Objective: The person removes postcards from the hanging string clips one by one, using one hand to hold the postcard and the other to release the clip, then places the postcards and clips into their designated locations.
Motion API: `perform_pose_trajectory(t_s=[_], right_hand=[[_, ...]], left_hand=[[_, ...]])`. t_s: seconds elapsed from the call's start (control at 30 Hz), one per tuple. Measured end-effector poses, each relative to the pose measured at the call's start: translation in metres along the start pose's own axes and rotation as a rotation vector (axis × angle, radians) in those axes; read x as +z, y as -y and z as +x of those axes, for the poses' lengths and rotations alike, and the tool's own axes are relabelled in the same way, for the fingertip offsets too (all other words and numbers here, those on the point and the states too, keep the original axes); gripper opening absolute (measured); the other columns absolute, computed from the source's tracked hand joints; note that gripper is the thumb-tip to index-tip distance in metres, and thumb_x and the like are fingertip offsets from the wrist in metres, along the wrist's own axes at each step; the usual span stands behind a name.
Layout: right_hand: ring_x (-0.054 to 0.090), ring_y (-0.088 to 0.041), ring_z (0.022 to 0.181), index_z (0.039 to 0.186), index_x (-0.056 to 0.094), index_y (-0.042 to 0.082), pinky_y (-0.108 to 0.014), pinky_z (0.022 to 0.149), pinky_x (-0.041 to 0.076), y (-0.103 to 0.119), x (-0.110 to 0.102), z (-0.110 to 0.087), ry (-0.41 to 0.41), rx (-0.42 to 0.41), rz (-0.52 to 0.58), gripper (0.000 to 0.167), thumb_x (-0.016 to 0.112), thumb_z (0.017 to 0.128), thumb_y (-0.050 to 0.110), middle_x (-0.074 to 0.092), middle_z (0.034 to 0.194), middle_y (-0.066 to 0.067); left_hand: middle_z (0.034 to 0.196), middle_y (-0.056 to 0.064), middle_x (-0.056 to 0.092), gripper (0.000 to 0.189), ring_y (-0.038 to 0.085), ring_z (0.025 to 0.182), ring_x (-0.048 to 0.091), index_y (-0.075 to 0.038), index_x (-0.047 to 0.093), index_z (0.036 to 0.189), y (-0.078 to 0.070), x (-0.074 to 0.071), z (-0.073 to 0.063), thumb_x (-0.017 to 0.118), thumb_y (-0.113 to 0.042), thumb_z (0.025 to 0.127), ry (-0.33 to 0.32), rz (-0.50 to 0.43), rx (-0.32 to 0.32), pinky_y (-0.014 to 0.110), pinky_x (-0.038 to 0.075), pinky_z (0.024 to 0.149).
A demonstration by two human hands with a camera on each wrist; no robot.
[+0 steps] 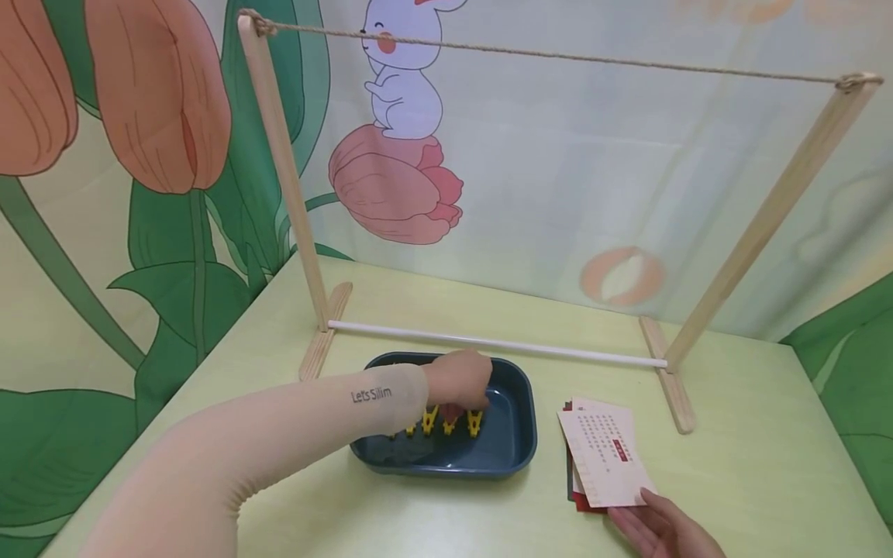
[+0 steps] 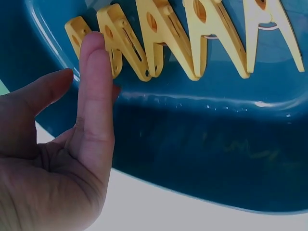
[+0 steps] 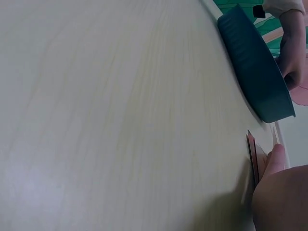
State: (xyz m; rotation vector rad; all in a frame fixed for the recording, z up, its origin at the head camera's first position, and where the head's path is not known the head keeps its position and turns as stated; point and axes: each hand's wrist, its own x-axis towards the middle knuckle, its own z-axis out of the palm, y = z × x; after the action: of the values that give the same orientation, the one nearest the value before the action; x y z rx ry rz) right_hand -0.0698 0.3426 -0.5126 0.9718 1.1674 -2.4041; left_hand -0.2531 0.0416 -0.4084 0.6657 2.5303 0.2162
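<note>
My left hand (image 1: 460, 378) reaches into a dark blue tub (image 1: 525, 453) in the head view. In the left wrist view its fingers (image 2: 98, 101) extend beside the endmost of several yellow clothespins (image 2: 168, 43), with the thumb apart and nothing between. The clothespins stand in a row in the tub; the forearm hides some of them in the head view. Right of the tub, my right hand (image 1: 666, 531) pinches a printed white card (image 1: 605, 457) at its near corner, thumb on top and fingers beneath. That card lies over a small stack of other cards (image 1: 589, 505).
Behind the tub stands a wooden frame with a left post (image 1: 287, 167) and right post (image 1: 770, 217). A twine line (image 1: 558, 56) joins their tops and a white rod (image 1: 488, 342) their feet. A printed cloth (image 1: 530, 155) hangs behind the light table (image 1: 293, 504).
</note>
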Motion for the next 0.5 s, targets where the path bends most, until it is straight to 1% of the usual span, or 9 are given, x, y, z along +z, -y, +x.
perform_pose_trajectory(t_s=[0.1, 0.13, 0.2, 0.23, 0.3, 0.37, 0.43, 0.47, 0.5], right_hand=[[0.077, -0.029, 0.100, 0.118, 0.059, 0.005, -0.035, 0.108, 0.054, 0.001, -0.001, -0.002, 0.001, 0.017, 0.038, 0.023, 0.064, 0.107, 0.025, 0.075, 0.102, -0.015], [0.077, -0.029, 0.100, 0.116, 0.060, 0.005, -0.035, 0.108, 0.054, 0.001, -0.001, -0.002, 0.000, 0.022, 0.047, 0.022, 0.064, 0.108, 0.025, 0.075, 0.102, -0.015], [0.077, -0.030, 0.102, 0.118, 0.060, 0.005, -0.035, 0.109, 0.053, 0.001, -0.006, 0.003, -0.006, 0.024, 0.050, 0.022, 0.060, 0.110, 0.025, 0.075, 0.103, -0.016], [0.077, -0.032, 0.104, 0.117, 0.061, 0.004, -0.037, 0.111, 0.052, -0.001, -0.016, 0.012, -0.001, 0.033, 0.074, 0.021, 0.062, 0.109, 0.024, 0.075, 0.104, -0.017], [0.075, -0.036, 0.109, 0.123, 0.058, 0.002, -0.039, 0.114, 0.050, -0.005, -0.034, 0.030, -0.006, 0.033, 0.096, 0.028, 0.069, 0.107, 0.022, 0.075, 0.108, -0.020], [0.074, -0.037, 0.111, 0.133, 0.053, -0.002, -0.041, 0.115, 0.048, -0.007, -0.038, 0.035, -0.003, 0.029, 0.091, 0.036, 0.065, 0.109, 0.022, 0.075, 0.109, -0.021], [0.074, -0.040, 0.109, 0.127, 0.056, -0.007, -0.042, 0.117, 0.047, -0.006, -0.040, 0.035, 0.031, 0.061, 0.153, 0.034, 0.064, 0.109, 0.021, 0.075, 0.108, -0.024], [0.075, -0.038, 0.106, 0.128, 0.054, -0.007, -0.041, 0.118, 0.046, -0.005, -0.032, 0.027, 0.032, 0.062, 0.152, 0.034, 0.058, 0.112, 0.022, 0.075, 0.106, -0.023], [0.075, -0.037, 0.103, 0.125, 0.055, -0.008, -0.040, 0.118, 0.046, -0.003, -0.024, 0.018, 0.045, 0.073, 0.164, 0.033, 0.050, 0.115, 0.023, 0.075, 0.104, -0.023]], left_hand=[[0.063, 0.010, 0.073, 0.033, 0.025, 0.060, 0.077, -0.006, 0.066, 0.074, 0.002, -0.003, -0.002, 0.074, -0.021, 0.102, -0.002, -0.034, -0.003, 0.029, 0.059, 0.052], [0.063, 0.010, 0.073, 0.032, 0.025, 0.061, 0.077, -0.005, 0.068, 0.076, 0.003, -0.004, -0.002, 0.074, -0.021, 0.102, -0.002, -0.049, 0.001, 0.030, 0.060, 0.053], [0.064, 0.011, 0.074, 0.031, 0.026, 0.062, 0.077, -0.001, 0.071, 0.080, 0.005, -0.007, -0.004, 0.074, -0.022, 0.103, 0.000, -0.071, 0.012, 0.031, 0.062, 0.056], [0.065, 0.011, 0.074, 0.031, 0.025, 0.062, 0.078, 0.000, 0.073, 0.082, 0.007, -0.009, -0.005, 0.074, -0.023, 0.103, 0.002, -0.078, 0.020, 0.031, 0.062, 0.057], [0.066, 0.011, 0.075, 0.034, 0.025, 0.062, 0.078, 0.003, 0.076, 0.085, 0.010, -0.011, -0.007, 0.074, -0.025, 0.103, 0.000, -0.083, 0.037, 0.030, 0.062, 0.058], [0.065, 0.010, 0.075, 0.036, 0.023, 0.061, 0.077, 0.004, 0.079, 0.084, 0.013, -0.014, -0.009, 0.074, -0.027, 0.103, -0.004, -0.083, 0.055, 0.029, 0.061, 0.057], [0.065, 0.009, 0.075, 0.038, 0.023, 0.060, 0.077, 0.003, 0.079, 0.083, 0.016, -0.016, -0.013, 0.075, -0.028, 0.102, -0.010, -0.097, 0.066, 0.029, 0.061, 0.057], [0.065, 0.009, 0.075, 0.038, 0.022, 0.060, 0.077, 0.003, 0.079, 0.082, 0.018, -0.016, -0.015, 0.075, -0.029, 0.102, -0.012, -0.107, 0.070, 0.030, 0.062, 0.057], [0.064, 0.008, 0.074, 0.038, 0.022, 0.059, 0.076, 0.003, 0.079, 0.082, 0.020, -0.017, -0.017, 0.075, -0.029, 0.102, -0.014, -0.119, 0.075, 0.030, 0.062, 0.057]])
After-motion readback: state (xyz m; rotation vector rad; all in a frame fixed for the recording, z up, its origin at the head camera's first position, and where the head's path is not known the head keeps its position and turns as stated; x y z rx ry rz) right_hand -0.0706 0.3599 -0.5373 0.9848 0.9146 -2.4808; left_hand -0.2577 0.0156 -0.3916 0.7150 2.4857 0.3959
